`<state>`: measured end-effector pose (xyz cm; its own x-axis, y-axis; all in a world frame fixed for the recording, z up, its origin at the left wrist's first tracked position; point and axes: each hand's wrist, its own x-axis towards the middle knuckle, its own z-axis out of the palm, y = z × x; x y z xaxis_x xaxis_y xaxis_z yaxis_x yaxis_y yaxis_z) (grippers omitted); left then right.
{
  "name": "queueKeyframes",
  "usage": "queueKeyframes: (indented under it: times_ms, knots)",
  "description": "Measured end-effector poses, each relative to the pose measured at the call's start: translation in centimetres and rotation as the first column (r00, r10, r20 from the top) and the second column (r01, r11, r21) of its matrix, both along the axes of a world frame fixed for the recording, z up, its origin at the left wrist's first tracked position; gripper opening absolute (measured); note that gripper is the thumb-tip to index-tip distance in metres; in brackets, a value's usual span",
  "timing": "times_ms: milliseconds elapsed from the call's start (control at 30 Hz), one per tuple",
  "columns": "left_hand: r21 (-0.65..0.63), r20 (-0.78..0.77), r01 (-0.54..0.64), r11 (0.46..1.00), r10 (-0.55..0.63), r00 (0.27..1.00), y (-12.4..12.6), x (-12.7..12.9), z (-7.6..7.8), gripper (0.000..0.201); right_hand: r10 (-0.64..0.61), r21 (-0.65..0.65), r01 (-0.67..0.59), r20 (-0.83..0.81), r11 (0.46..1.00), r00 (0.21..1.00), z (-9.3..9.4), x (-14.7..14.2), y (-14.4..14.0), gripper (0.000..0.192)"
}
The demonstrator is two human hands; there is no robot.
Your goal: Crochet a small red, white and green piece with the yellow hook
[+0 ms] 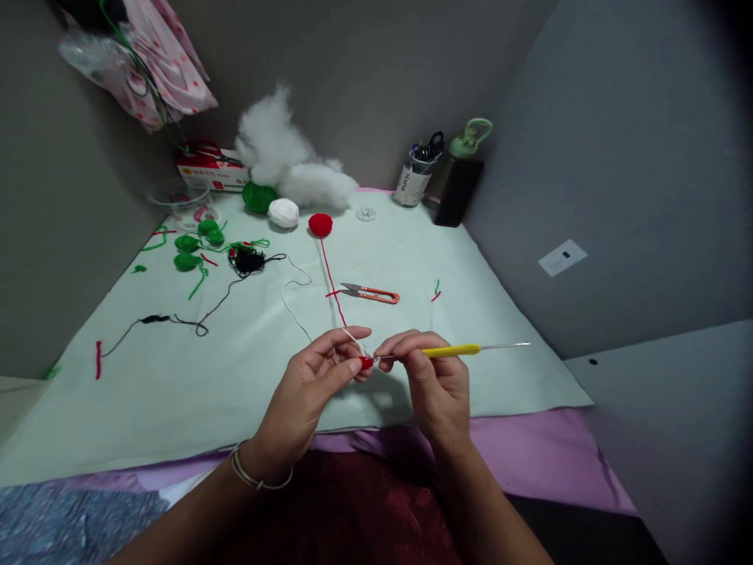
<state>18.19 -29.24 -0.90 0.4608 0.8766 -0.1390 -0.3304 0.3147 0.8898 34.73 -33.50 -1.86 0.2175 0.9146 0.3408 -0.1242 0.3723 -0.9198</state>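
My left hand [318, 377] pinches a small red crochet piece [365, 362] between thumb and fingers, with white yarn running over the forefinger. My right hand [432, 377] grips a crochet hook [452, 351] by its yellow handle. The hook's thin front end reaches the red piece, where a bit of white yarn also shows; its exact tip is too small to make out. A red strand leads up from my left hand to a red yarn ball [321, 225]. Another strand runs toward a white yarn ball [283, 213].
Orange-handled thread snips [370, 293] lie beyond my hands. Green crocheted pieces [187, 253] and black yarn [247, 260] are at left. Behind stand white stuffing [288, 153], a green yarn ball [259, 198], a clear tub [182, 205], a pen cup [412, 182] and a bottle [459, 184].
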Motion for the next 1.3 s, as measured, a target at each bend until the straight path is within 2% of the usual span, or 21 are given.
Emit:
queueKeyframes:
  times_ms: [333, 467, 633, 700, 800, 933, 1000, 1133, 1300]
  knots:
    - [0.085, -0.046, -0.038, 0.996, 0.042, 0.998, -0.1, -0.2, -0.2, 0.026, -0.069, 0.097, 0.046, 0.246, 0.994, 0.967, 0.8, 0.0, -0.6, 0.021]
    - [0.136, -0.094, -0.091, 0.987, 0.104, 0.990, -0.2, 0.0, 0.2, 0.023, -0.111, 0.157, 0.050, 0.409, 0.986, 0.906, 1.0, -0.1, -1.0, 0.021]
    - [0.173, -0.122, -0.133, 0.976, 0.155, 0.980, -0.6, 0.4, 0.8, 0.025, -0.267, 0.309, 0.108, 0.535, 0.945, 0.801, 0.7, -0.5, -1.5, 0.022]
    - [0.177, -0.116, -0.138, 0.975, 0.160, 0.980, -0.7, 0.5, 0.9, 0.026, -0.285, 0.313, 0.131, 0.522, 0.941, 0.804, 0.5, -0.5, -1.6, 0.023]
    - [0.164, -0.091, -0.139, 0.977, 0.155, 0.984, -0.7, 0.4, 0.8, 0.026, -0.271, 0.274, 0.159, 0.439, 0.948, 0.857, 0.4, -0.5, -1.5, 0.022]
    - [0.136, -0.038, -0.097, 0.986, 0.103, 0.994, -0.4, 0.1, 0.4, 0.025, -0.170, 0.170, 0.137, 0.198, 0.976, 0.965, 0.4, -0.5, -1.0, 0.019]
    - [0.132, -0.036, -0.083, 0.988, 0.088, 0.995, -0.3, 0.1, 0.3, 0.025, -0.117, 0.139, 0.102, 0.101, 0.985, 0.988, 0.5, -0.6, -0.8, 0.019]
    - [0.144, -0.052, -0.087, 0.986, 0.096, 0.994, -0.4, 0.1, 0.2, 0.024, -0.075, 0.127, 0.056, 0.147, 0.990, 0.986, 0.7, -0.5, -0.9, 0.019]
    - [0.168, -0.083, -0.096, 0.981, 0.112, 0.990, -0.5, 0.1, 0.5, 0.024, -0.118, 0.148, 0.085, 0.232, 0.985, 0.966, 0.9, -0.4, -1.2, 0.020]
